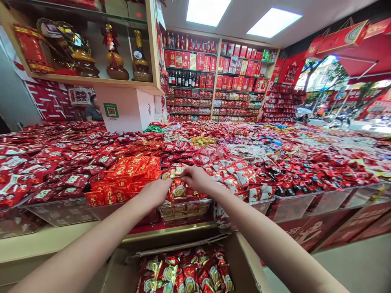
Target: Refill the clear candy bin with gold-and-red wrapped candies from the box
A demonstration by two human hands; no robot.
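Both hands reach over a clear plastic bin [185, 211] of small red-and-gold candy packets [179, 189] printed with a yellow fruit. My left hand [158, 192] is at the bin's left side, back of the hand upward, fingers bent in among the packets; their tips are mostly hidden. From the right comes my right hand [197, 179], its fingers curled and pinched together just above the packets. Whatever is in either hand is too hidden to name. Below the counter edge, an open cardboard box [246, 260] holds similar loose red packets [190, 276].
Orange-red packets [134, 169] fill the bin to the left; white-and-red packets [238, 177] lie to the right. A white pillar [122, 110] with a QR code stands behind. Overhead at left hangs a display shelf [91, 79] of bottles. Stocked shelves [218, 81] line the back wall.
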